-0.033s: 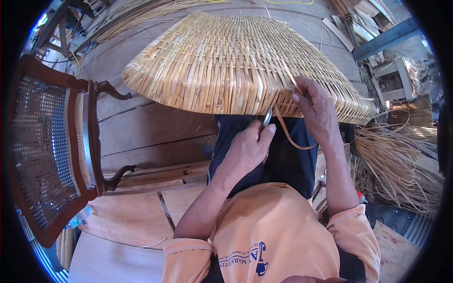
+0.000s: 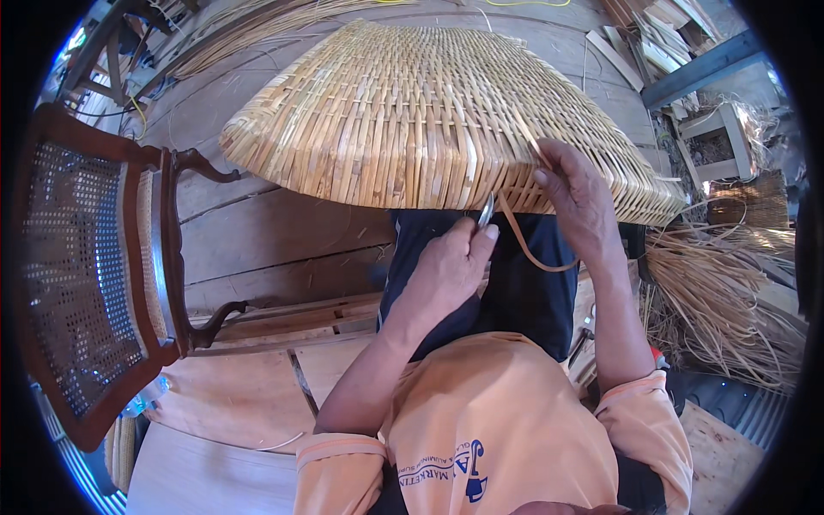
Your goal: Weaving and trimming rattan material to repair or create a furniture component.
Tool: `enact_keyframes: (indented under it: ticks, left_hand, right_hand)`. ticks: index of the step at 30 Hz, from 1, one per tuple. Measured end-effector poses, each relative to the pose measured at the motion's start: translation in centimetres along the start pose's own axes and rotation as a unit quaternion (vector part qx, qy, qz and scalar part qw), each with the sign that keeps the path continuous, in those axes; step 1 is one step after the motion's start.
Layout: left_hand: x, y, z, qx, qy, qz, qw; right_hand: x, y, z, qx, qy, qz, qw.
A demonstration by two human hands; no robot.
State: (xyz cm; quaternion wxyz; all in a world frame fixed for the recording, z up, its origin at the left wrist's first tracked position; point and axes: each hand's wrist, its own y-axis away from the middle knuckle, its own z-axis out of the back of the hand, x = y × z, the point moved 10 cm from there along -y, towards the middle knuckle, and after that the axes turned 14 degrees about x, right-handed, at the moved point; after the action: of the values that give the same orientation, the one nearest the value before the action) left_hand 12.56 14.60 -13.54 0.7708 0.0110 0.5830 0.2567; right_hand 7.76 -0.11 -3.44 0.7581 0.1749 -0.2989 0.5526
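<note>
A large woven rattan panel (image 2: 395, 112) lies across my lap, over my dark trousers (image 2: 524, 309). My left hand (image 2: 451, 266) is closed on a shiny metal tool (image 2: 486, 210), whose upper end meets the panel's near edge. My right hand (image 2: 572, 193) has its thumb and fingers closed around a thin cane strip (image 2: 530, 137) at that edge, right of the tool. A tan length of strip (image 2: 524, 240) hangs in a loop from the edge below my right hand.
A dark wooden chair with a cane panel (image 2: 86, 266) lies on its side at left. Plank flooring (image 2: 266, 240) and boards (image 2: 232, 395) surround me. Loose cane bundles (image 2: 704, 292) lie at right, near a wooden frame (image 2: 721, 163) and beam (image 2: 699, 73). More long strips (image 2: 240, 34) lie behind.
</note>
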Motion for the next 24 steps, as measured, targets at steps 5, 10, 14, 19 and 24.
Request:
enact_keyframes:
  ticks: [5,10,14,19,24]
  left_hand:
    - [-0.6,-0.2,0.8,0.014,0.029,-0.008,0.999]
    - [-1.3,-1.4,1.8,0.1,-0.036,0.009,0.994]
    - [-1.0,-1.7,1.8,0.185,-0.021,0.033,0.982]
    - [1.0,-0.4,-3.9,0.069,0.417,0.144,0.895]
    - [1.0,-1.3,-6.0,-0.036,0.526,0.045,0.848]
  right_hand:
    - [-0.3,0.2,0.5,-0.014,-0.004,0.022,1.0]
    - [0.4,0.2,0.4,-0.048,0.02,0.072,0.996]
    - [0.1,0.2,0.3,-0.059,0.005,0.051,0.997]
    - [-3.0,1.0,0.4,-0.058,-0.25,-0.036,0.966]
    - [-2.4,3.1,3.3,-0.124,-0.221,0.005,0.967]
